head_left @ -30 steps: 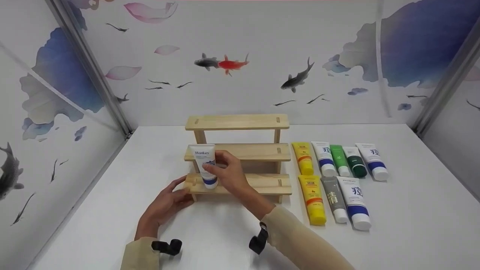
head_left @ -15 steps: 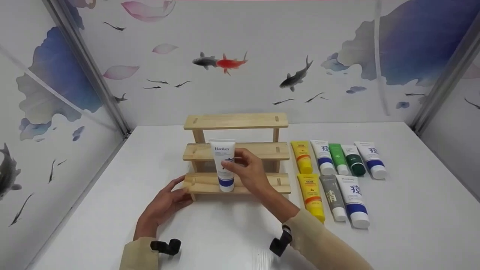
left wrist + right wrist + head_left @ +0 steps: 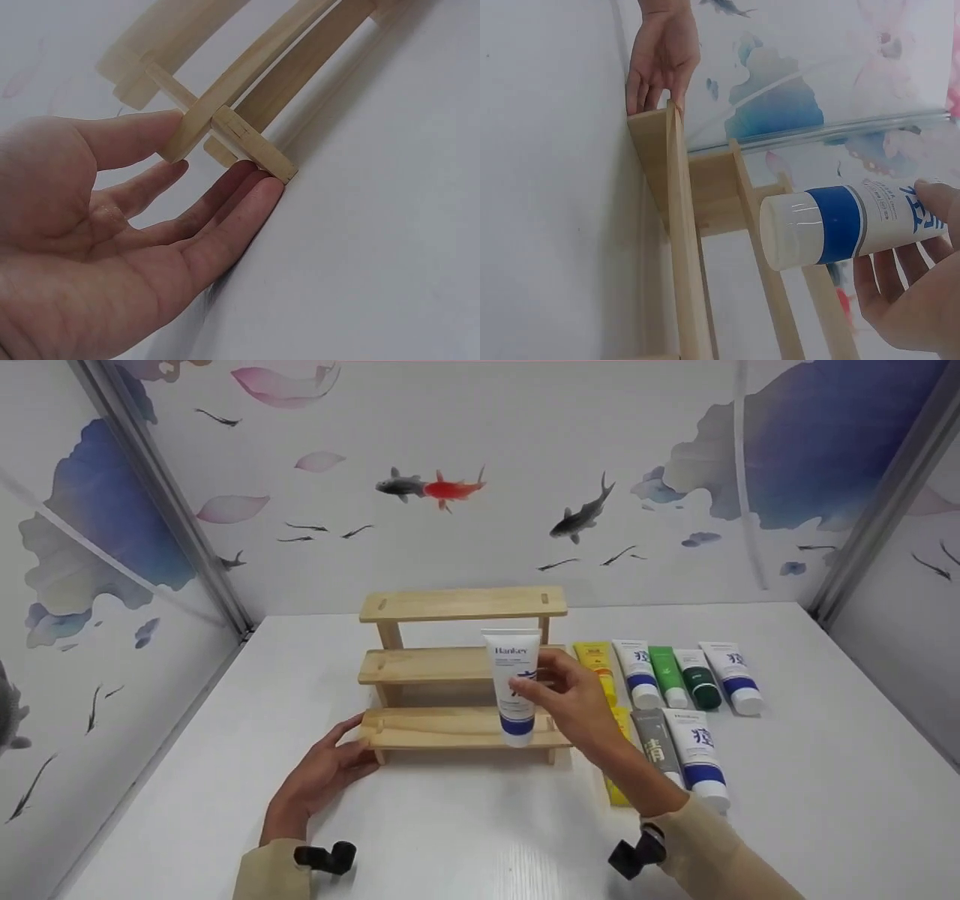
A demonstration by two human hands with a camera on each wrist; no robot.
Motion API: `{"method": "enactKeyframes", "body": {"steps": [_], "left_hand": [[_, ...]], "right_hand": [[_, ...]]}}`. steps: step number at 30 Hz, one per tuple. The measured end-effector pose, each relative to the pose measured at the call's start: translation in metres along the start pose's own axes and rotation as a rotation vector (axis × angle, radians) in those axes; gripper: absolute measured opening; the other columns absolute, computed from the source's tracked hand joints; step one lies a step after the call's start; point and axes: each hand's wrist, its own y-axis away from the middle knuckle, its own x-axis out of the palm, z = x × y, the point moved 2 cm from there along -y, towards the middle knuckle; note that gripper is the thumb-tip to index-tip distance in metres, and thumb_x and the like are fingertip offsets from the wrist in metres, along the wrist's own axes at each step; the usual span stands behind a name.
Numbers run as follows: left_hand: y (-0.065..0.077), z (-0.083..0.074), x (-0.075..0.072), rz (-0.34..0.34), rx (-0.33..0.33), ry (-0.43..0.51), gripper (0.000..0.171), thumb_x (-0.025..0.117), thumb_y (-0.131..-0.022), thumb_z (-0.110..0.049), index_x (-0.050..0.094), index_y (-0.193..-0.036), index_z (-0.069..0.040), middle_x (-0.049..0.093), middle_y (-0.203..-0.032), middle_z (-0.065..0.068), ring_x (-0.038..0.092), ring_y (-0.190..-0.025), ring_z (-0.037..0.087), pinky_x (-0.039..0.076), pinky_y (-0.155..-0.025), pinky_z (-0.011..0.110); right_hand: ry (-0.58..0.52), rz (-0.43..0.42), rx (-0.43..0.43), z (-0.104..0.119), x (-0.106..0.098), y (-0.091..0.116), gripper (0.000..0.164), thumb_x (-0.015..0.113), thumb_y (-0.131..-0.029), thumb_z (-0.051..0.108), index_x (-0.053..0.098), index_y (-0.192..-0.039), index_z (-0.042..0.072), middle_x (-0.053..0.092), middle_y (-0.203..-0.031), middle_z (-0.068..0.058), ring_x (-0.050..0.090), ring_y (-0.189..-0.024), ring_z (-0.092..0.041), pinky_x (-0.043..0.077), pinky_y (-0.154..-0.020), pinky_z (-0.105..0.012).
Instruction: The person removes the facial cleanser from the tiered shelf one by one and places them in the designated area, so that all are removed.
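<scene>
A white squeeze tube with a blue band (image 3: 516,660) is upright in the head view, cap down, in front of the right part of a three-tier wooden rack (image 3: 435,665). My right hand (image 3: 581,701) holds it with the thumb across its front and fingers behind. In the right wrist view the tube's white cap (image 3: 787,231) points toward the rack's shelves. My left hand (image 3: 322,772) grips the left end of the lowest tier. Close up, one digit rests on the shelf end (image 3: 187,133) and other fingertips touch the rack's leg (image 3: 255,142).
Right of the rack lie several more tubes: yellow (image 3: 595,660), white and blue (image 3: 694,739), green (image 3: 666,671), dark green (image 3: 699,682) and grey (image 3: 651,735). My right forearm passes over part of the front row. A printed wall (image 3: 465,547) stands behind the rack.
My right hand has carried the white and blue tube rightward along the front of the rack, from its left end to its right part. The left hand keeps its place at the rack.
</scene>
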Motion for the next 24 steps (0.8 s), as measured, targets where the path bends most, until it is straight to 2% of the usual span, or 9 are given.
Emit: {"method": "enactKeyframes", "body": {"steps": [7,12,24], "left_hand": [[0.001,-0.001,0.001,-0.028,-0.004,-0.001,0.059,0.048,-0.105,-0.017,0.025,-0.159,-0.017,0.046,-0.150,0.023,0.058,-0.124,0.025,0.051,-0.106,0.035],[0.000,0.000,0.003,-0.031,-0.007,0.007,0.061,0.052,-0.104,-0.019,0.026,-0.159,-0.018,0.044,-0.152,0.024,0.057,-0.126,0.026,0.053,-0.104,0.033],[-0.001,0.001,0.003,-0.043,-0.018,0.007,0.060,0.052,-0.104,-0.018,0.027,-0.159,-0.019,0.045,-0.150,0.023,0.058,-0.124,0.025,0.052,-0.106,0.035]], "right_hand": [[0.126,-0.021,0.017,0.009,-0.037,0.014,0.049,0.072,-0.093,0.035,0.058,-0.136,0.016,0.062,-0.133,-0.005,0.061,-0.112,-0.028,0.052,-0.104,-0.039],[0.198,-0.063,0.013,0.009,-0.067,0.025,0.050,0.071,-0.093,0.035,0.057,-0.137,0.015,0.062,-0.133,-0.005,0.063,-0.109,-0.028,0.054,-0.102,-0.039],[0.383,-0.177,0.050,-0.012,-0.130,0.046,0.058,0.064,-0.096,0.043,0.050,-0.145,0.015,0.063,-0.136,-0.011,0.065,-0.108,-0.027,0.054,-0.093,-0.018]]}}
